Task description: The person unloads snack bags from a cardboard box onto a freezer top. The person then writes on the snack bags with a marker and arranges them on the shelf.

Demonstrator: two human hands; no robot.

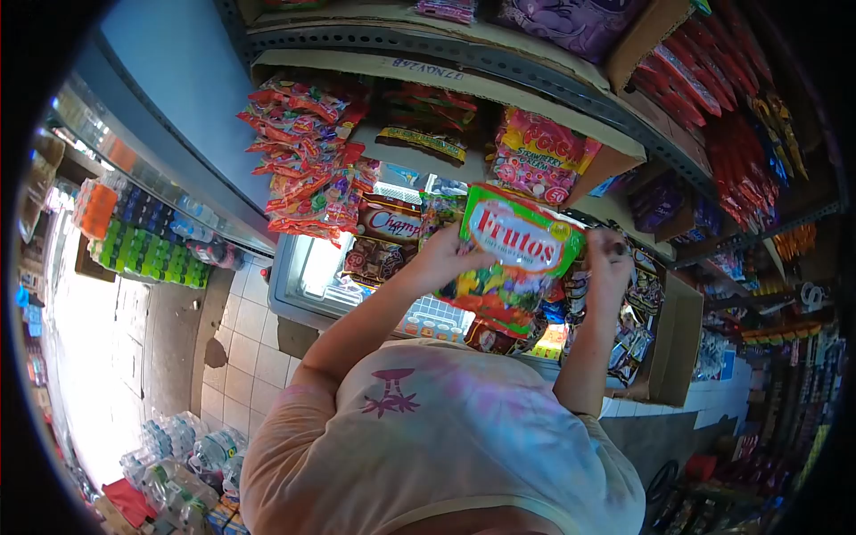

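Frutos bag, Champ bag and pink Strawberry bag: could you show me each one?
Frutos bag (517,251): head view, white label.
Champ bag (383,241): head view, brown front.
Pink Strawberry bag (542,160): head view, lettered front.

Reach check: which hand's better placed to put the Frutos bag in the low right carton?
Likely right: the right hand is nearer the carton; the left hand, on the Frutos bag, is farther.

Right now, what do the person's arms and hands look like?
The left hand and right hand wear no gloves. The short sleeves stop near the elbows, so the forearms are bare. They belong to a pale shirt with soft patches of pink, purple and blue, and a dark pink palm tree print on it.
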